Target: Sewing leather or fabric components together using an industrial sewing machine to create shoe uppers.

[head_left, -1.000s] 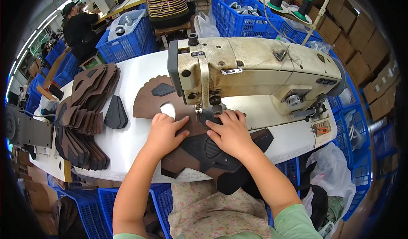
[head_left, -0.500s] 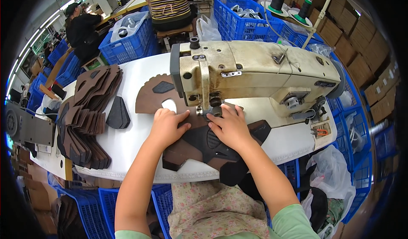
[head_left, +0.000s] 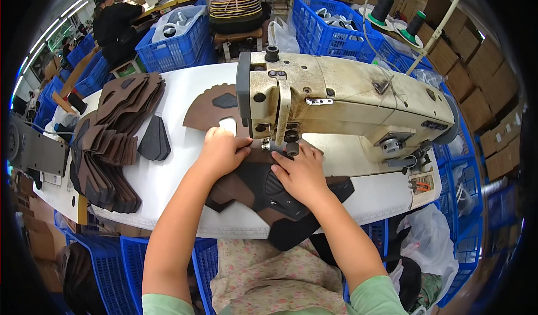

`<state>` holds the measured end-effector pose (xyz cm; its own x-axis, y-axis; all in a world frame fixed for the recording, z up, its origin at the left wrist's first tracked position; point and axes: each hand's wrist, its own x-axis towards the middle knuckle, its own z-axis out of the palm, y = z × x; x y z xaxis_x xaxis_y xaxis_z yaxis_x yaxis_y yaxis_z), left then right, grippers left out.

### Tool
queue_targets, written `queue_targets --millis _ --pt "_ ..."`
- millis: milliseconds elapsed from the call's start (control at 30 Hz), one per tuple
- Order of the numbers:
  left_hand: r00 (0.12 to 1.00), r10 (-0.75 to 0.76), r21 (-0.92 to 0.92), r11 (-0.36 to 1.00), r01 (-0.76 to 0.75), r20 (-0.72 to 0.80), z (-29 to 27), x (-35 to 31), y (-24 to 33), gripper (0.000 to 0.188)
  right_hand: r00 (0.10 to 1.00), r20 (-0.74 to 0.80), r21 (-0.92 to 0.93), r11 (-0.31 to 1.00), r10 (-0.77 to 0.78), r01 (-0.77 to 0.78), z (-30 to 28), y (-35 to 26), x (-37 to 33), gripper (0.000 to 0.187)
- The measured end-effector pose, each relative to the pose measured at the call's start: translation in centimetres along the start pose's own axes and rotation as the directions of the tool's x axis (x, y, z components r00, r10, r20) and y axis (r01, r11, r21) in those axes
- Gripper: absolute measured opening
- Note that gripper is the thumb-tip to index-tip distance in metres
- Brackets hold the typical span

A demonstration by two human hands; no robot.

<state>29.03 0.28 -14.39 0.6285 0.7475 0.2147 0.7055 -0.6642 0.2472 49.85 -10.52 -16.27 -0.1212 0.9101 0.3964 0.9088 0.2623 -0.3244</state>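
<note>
A brown and black sheet piece [head_left: 280, 197] with angular lobes lies under the head of a beige sewing machine [head_left: 347, 99], overhanging the table's near edge. My left hand [head_left: 223, 153] rests on it left of the needle area, thumb and forefinger apart. Its other fingers are partly hidden. To the right of the needle, my right hand [head_left: 300, 172] lies on the piece with fingers spread, forefinger near the presser foot [head_left: 266, 143]. Beyond my left hand, a brown part [head_left: 204, 107] with a scalloped edge, a dark patch and a white opening shows; whether it joins the near part is hidden.
Layered brown and black pieces [head_left: 120, 141] are heaped on the white table [head_left: 179, 163] at the left, beside small black pieces [head_left: 154, 141]. Thread cones [head_left: 383, 8] stand behind the machine. Blue crates [head_left: 175, 43] surround the table; other people sit at the back.
The piece has turned slightly clockwise about the needle area, its near black lobe swinging left. My hands remain on it. The whole view has shifted a little.
</note>
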Motion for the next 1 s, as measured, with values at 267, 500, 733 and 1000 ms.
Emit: queue_targets --millis 267,500,733,1000 --pt "0.999 0.047 -0.060 0.997 -0.046 0.009 -0.3 1.6 -0.9 0.020 0.999 -0.022 0.002 1.000 0.024 -0.024 -0.4 -0.6 -0.4 0.033" --pt "0.995 0.094 -0.121 0.989 -0.089 0.038 0.1 2.2 -1.9 0.019 0.999 -0.029 0.172 0.985 -0.015 0.020 -1.0 0.0 -0.6 0.031" --pt "0.994 0.100 -0.084 0.992 -0.096 0.035 -0.2 2.6 -1.9 0.015 0.995 -0.071 0.115 0.990 -0.071 0.078 -0.3 0.1 -1.4 0.038" --pt "0.974 0.201 -0.059 0.976 -0.207 -0.101 0.4 4.5 -2.7 0.012 0.998 -0.013 0.110 0.992 -0.059 0.060 0.0 0.1 -1.2 0.041"
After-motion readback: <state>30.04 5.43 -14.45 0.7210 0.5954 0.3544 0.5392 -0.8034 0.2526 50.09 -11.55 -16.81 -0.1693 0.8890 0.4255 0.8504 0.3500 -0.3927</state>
